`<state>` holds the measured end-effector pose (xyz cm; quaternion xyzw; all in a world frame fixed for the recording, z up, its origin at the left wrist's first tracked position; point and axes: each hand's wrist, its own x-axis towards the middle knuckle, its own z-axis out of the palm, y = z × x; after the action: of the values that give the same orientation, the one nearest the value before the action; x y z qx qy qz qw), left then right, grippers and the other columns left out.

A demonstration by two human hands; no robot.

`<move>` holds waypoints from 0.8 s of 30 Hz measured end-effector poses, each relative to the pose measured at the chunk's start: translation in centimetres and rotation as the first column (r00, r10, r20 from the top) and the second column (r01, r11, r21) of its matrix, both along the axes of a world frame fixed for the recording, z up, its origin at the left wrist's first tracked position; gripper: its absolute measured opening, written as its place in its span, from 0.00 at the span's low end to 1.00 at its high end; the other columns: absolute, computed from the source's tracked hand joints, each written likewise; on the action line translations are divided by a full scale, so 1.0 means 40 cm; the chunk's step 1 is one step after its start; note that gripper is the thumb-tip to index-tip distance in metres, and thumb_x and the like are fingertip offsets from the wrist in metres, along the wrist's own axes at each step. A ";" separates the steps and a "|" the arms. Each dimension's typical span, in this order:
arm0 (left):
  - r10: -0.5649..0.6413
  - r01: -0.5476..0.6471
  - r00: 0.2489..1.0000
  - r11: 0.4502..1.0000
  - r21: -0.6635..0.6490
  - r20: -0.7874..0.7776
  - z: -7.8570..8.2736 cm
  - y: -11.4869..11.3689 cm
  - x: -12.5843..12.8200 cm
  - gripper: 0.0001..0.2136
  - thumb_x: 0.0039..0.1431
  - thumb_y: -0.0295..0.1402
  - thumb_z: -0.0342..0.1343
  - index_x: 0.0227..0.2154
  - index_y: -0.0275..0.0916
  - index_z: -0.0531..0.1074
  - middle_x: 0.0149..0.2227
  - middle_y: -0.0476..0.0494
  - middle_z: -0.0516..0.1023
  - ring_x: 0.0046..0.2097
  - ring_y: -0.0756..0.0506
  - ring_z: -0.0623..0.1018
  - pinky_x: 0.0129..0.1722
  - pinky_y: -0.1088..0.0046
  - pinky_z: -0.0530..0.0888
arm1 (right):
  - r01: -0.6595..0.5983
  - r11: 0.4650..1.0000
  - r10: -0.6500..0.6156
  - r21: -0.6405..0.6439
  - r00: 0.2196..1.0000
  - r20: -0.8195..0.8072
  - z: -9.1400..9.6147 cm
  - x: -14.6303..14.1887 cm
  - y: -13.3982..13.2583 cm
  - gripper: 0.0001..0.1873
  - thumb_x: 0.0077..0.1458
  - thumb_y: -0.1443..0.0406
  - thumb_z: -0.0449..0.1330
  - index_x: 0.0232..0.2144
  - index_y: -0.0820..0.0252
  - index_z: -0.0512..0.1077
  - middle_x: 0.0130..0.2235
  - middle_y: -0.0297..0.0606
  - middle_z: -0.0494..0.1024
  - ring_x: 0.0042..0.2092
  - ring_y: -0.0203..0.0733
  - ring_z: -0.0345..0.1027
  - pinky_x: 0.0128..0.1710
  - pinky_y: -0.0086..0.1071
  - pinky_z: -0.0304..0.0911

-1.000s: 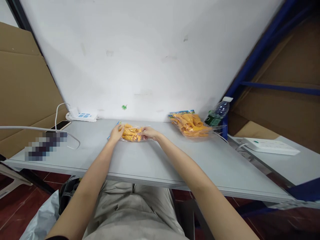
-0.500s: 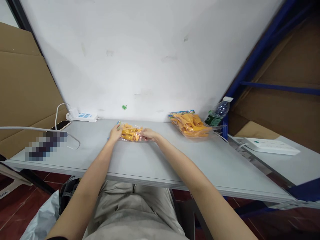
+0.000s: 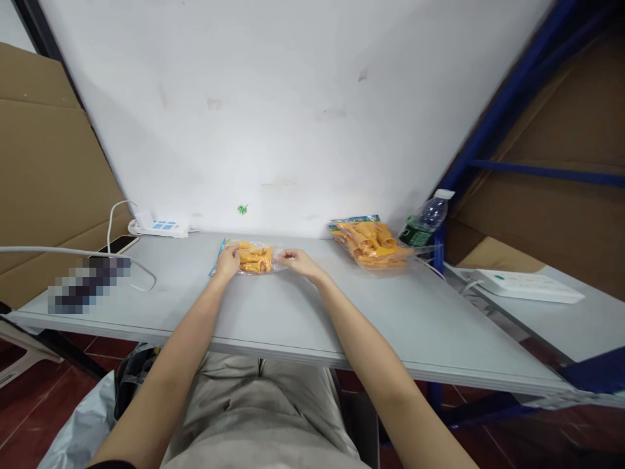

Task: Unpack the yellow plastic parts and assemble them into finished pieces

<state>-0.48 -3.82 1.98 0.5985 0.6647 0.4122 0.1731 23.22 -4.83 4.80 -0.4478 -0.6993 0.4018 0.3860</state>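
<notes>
A clear plastic bag of orange pieces lies on the grey table in front of me, its blue printed header at the left end. My left hand is closed on the bag just right of that header. At the bag's right end, my right hand pinches the clear film, with thumb and fingers together. What the orange pieces are is hard to make out through the shiny film. Farther right, a fuller bag of similar orange pieces rests near the wall, apart from both hands.
A plastic bottle leans at the back right beside a blue post. On the left are a white power strip, a phone and a loose white cable. Another power strip lies on the right-hand surface.
My right hand has slid right, off the orange pieces to the bag's clear end. My left hand has shifted slightly right, so more of the blue header shows.
</notes>
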 end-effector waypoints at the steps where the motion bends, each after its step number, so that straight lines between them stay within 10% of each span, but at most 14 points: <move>1: 0.015 -0.015 1.000 1.000 -0.004 -0.026 0.002 -0.002 0.001 0.18 0.61 0.28 0.46 0.48 0.37 0.76 0.57 0.38 0.75 0.61 0.40 0.71 0.62 0.59 0.65 | 0.010 0.999 -0.011 0.032 0.999 0.033 -0.010 0.006 0.005 0.17 0.45 0.52 0.64 0.23 0.61 0.73 0.30 0.36 0.78 0.36 0.41 0.68 0.40 0.32 0.60; 8: 0.029 -0.022 0.982 0.999 0.040 -0.185 0.039 -0.030 0.013 0.14 0.65 0.33 0.45 0.31 0.40 0.76 0.61 0.38 0.71 0.67 0.36 0.61 0.65 0.38 0.45 | 0.406 0.896 -0.433 0.178 0.887 0.161 -0.053 0.048 0.046 0.07 0.50 0.60 0.60 0.25 0.57 0.71 0.38 0.38 0.77 0.48 0.48 0.68 0.51 0.41 0.60; 14: 0.096 -0.100 0.984 0.995 -0.016 -0.148 0.041 -0.034 0.006 0.11 0.64 0.35 0.47 0.41 0.40 0.73 0.47 0.35 0.81 0.56 0.36 0.75 0.65 0.43 0.48 | 0.663 0.732 -0.675 0.156 0.736 0.039 -0.073 0.073 0.056 0.08 0.51 0.64 0.58 0.35 0.58 0.67 0.48 0.46 0.72 0.50 0.48 0.67 0.53 0.41 0.61; 24: -0.031 0.037 0.998 0.994 -0.102 0.052 0.038 -0.028 -0.001 0.15 0.63 0.40 0.45 0.32 0.39 0.75 0.15 0.48 0.71 0.31 0.42 0.80 0.37 0.70 0.70 | 0.377 0.791 -0.561 -0.482 0.762 -0.324 -0.059 0.041 0.043 0.11 0.56 0.66 0.63 0.36 0.56 0.62 0.29 0.33 0.73 0.29 0.34 0.70 0.31 0.27 0.70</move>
<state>-0.50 -4.94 3.52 0.5895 0.6704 0.3891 0.2273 24.86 -3.11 2.45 -0.5729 -0.3580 0.5123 0.5302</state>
